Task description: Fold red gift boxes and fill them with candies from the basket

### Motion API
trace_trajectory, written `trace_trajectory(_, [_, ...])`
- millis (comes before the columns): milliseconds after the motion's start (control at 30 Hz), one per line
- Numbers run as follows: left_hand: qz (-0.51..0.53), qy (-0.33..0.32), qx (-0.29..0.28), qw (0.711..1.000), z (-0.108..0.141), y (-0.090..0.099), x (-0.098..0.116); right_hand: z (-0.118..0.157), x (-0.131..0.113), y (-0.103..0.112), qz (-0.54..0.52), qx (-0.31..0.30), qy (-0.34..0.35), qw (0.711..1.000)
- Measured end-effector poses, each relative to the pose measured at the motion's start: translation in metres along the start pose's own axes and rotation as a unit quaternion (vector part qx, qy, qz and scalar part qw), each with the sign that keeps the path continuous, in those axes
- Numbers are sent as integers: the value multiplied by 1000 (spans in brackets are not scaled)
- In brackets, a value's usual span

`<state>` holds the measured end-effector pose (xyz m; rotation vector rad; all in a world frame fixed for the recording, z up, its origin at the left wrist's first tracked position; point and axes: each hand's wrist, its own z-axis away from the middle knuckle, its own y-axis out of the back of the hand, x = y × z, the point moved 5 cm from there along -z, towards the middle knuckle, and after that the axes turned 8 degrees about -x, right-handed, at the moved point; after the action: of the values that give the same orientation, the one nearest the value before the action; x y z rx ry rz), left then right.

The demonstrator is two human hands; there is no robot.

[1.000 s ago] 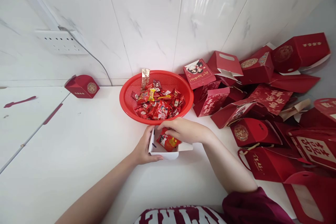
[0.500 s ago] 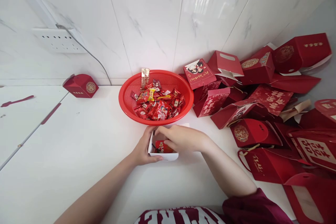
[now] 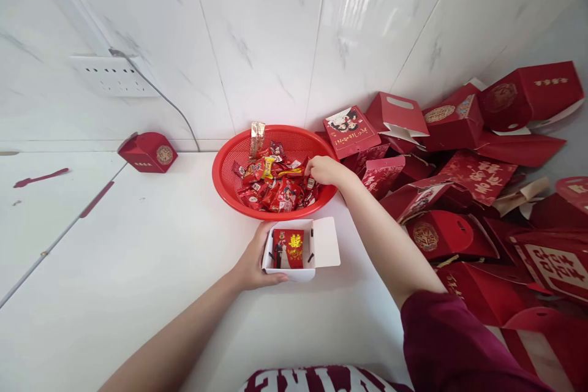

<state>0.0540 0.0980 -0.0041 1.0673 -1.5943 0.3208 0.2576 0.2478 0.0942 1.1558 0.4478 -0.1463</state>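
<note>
Your left hand (image 3: 253, 262) grips the white box (image 3: 291, 275) at the near side of the red basket (image 3: 225, 171); your right hand (image 3: 324, 171) is among the basket's wrapped sweets (image 3: 281, 195), its hold indeterminable. The box, presumably light, crushable card, suits gentle holding by its walls.

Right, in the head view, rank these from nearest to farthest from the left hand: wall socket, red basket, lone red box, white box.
1. White box: in the left hand.
2. Red basket: just beyond, toward the wall.
3. Lone red box: off left, near the wall.
4. Wall socket: upper left, on the wall.
</note>
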Motion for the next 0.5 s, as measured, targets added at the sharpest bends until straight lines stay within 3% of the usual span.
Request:
trace_trajectory(167, [-11,1,0,1000,1,0,1,-37,1,-11,53,-64,-28,996])
trace_trajectory(500, [-14,2,-8,1000,0,2,1,-55,12,-23,69,-94,-21,993])
